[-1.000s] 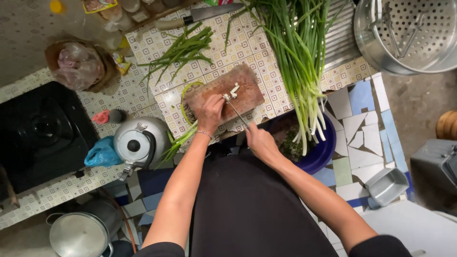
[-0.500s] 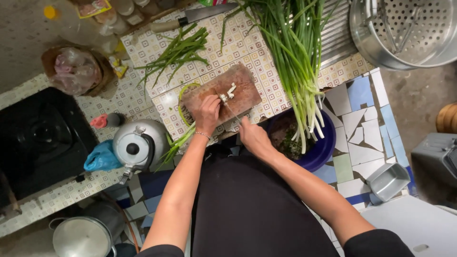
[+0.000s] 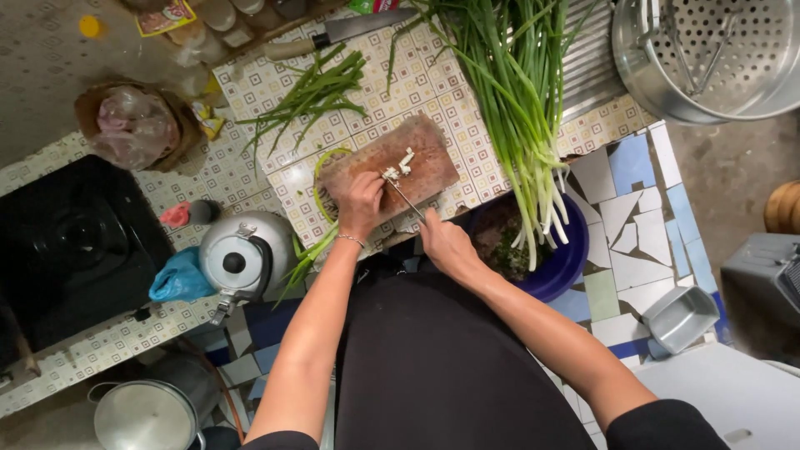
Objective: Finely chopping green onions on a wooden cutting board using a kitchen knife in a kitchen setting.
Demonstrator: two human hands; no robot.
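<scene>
A wooden cutting board [image 3: 425,158] lies on the tiled counter in front of me. My left hand [image 3: 360,202] presses green onion stalks [image 3: 312,250] down on the board's near left corner; their green ends hang off the counter edge. My right hand [image 3: 446,246] grips a knife [image 3: 403,197] whose blade slants across the board next to my left fingers. A few cut white onion pieces [image 3: 402,162] sit in the middle of the board.
A big bunch of green onions [image 3: 517,108] lies to the right, ends over a blue bowl [image 3: 567,258]. Loose green tops [image 3: 312,92] and a second knife [image 3: 350,29] lie beyond. A steel kettle [image 3: 237,258], black stove [image 3: 67,250], perforated metal pot [image 3: 708,54] surround.
The view has shifted slightly; both hands stay at the board, with the knife blade now closer to my left fingers over the onion.
</scene>
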